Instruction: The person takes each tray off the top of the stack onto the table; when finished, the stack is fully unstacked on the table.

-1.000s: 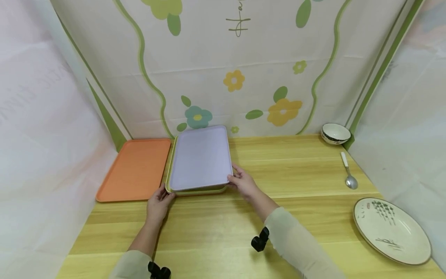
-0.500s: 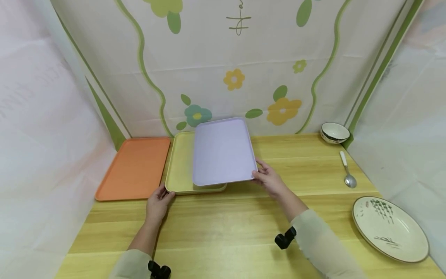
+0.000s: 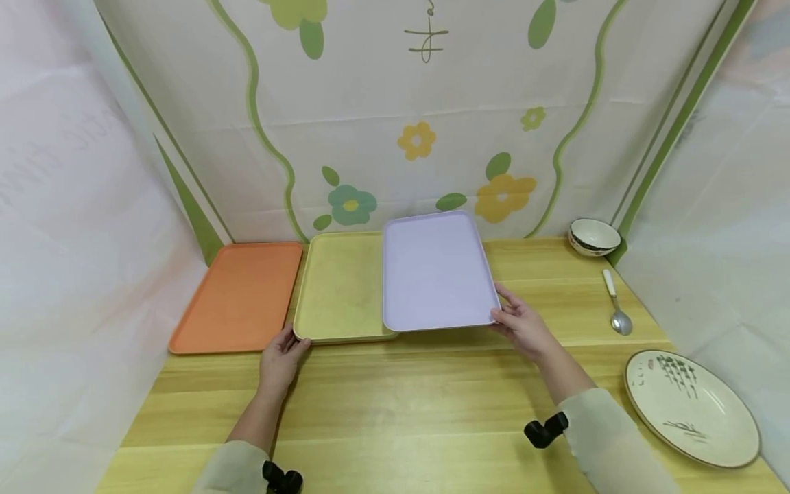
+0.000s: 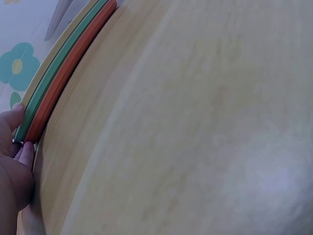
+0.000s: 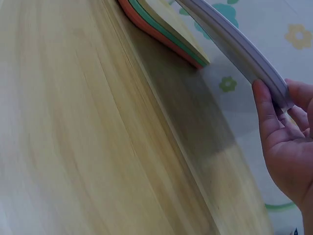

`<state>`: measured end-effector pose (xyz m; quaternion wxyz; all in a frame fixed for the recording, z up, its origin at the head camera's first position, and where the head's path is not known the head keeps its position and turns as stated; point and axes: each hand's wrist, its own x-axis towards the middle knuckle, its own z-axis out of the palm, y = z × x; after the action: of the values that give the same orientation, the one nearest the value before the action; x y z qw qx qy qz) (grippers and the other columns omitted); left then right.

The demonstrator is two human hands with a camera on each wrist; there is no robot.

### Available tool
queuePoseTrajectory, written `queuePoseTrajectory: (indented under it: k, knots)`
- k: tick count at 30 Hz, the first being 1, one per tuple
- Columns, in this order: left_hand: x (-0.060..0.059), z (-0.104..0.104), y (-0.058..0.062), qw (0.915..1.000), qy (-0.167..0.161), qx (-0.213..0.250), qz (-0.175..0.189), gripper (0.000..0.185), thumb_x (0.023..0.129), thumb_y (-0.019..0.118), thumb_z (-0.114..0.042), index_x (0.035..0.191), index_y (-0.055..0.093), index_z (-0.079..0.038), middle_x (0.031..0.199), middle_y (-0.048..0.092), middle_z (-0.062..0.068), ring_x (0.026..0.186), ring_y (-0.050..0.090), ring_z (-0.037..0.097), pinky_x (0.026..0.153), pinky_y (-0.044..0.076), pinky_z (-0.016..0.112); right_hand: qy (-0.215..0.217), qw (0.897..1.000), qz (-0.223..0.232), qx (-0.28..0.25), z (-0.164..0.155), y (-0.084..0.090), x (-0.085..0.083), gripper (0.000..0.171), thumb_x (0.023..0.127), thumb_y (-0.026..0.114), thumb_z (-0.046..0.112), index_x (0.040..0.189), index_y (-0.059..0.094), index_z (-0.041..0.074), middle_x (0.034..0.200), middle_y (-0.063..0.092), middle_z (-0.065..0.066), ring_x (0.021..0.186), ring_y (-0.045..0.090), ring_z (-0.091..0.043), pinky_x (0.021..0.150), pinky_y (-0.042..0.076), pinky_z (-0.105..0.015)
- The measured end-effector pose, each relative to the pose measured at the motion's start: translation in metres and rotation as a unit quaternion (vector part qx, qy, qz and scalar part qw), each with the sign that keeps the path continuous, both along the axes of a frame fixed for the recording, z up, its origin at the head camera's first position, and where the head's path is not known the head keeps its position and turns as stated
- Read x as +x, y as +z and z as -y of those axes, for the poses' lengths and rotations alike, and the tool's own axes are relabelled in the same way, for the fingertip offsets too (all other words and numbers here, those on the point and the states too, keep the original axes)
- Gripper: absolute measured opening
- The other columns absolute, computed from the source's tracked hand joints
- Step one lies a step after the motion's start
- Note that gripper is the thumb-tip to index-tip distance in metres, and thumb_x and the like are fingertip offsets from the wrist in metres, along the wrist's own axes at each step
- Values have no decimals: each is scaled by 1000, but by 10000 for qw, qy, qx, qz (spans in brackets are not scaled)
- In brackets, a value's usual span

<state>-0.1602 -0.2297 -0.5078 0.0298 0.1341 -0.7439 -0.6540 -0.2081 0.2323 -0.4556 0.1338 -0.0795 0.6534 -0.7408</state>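
Observation:
My right hand point(image 3: 521, 326) pinches the near right corner of a lavender tray point(image 3: 438, 271), thumb on one face and fingers on the other. In the right wrist view the lavender tray point(image 5: 244, 54) is raised above the table, its shadow beneath. The lavender tray overlaps the right side of a yellow tray point(image 3: 342, 288) in the head view. That yellow tray tops a stack, with a green tray point(image 4: 54, 84) and an orange-red tray point(image 4: 73, 63) under it. My left hand point(image 3: 280, 360) grips the stack's near left corner between thumb and fingers.
A separate orange tray point(image 3: 237, 298) lies left of the stack. On the right are a bowl point(image 3: 594, 237) at the back, a spoon point(image 3: 619, 315) with a white handle, and an oval plate point(image 3: 691, 412). A printed cloth point(image 3: 420, 89) stands behind the wooden table point(image 3: 401, 425).
My right hand has lifted the lavender tray off the stack and carried it to the right, uncovering the yellow tray. The left hand has stayed at the stack's corner.

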Motion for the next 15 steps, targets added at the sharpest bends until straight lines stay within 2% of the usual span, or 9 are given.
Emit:
queuePoseTrajectory:
  k: [8,15]
  knots:
    - [0,0,0,10000,-1,8,-32,65,97,61,-8,152,27,4,157,30,24,146,31,35,115,34,35,-3,9998,46,-170,-29,-4,6,72,101,50,2,155,3,-2,104,72,12,97,68,-4,88,58,-22]
    - [0,-1,1,9999,-20,31,-108,65,97,60,-8,152,27,4,157,30,23,146,30,35,116,33,36,-39,9999,95,-22,-41,-12,2,72,101,50,3,155,2,-1,105,71,12,97,67,-3,88,58,-22]
